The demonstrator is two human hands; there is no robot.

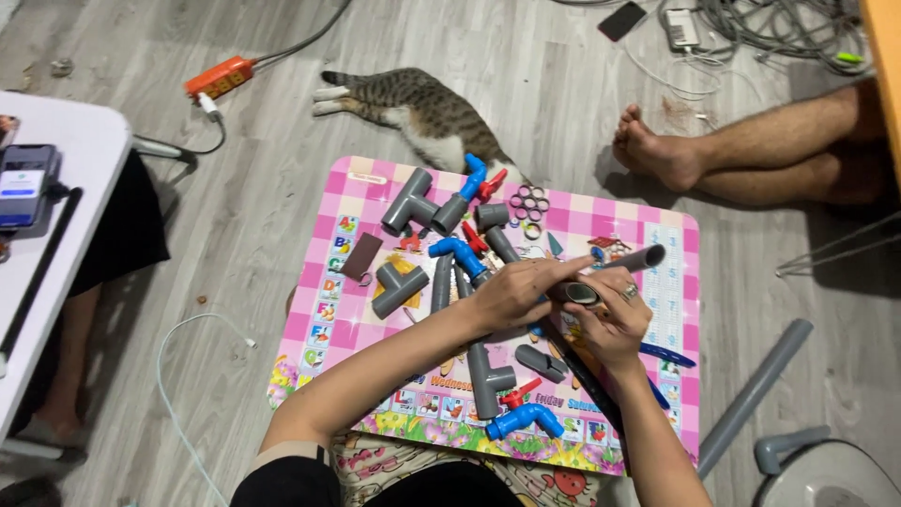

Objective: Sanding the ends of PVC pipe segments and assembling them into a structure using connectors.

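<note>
Head view: my right hand [615, 324] is wrapped around a grey pipe [624, 266] over the pink mat [676, 282]; its long axis runs from the near left up to the far right, free end pointing away. My left hand [516, 291] lies just left of it, fingers [563, 270] stretched flat and pressed on the near end, pinching nothing. Loose fittings [399, 286] sit further left, nearer my left hand.

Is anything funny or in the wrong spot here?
Yes: a striped cat lies stretched out on the floor, touching the far edge of the pink mat where grey pipe pieces are scattered.
</note>
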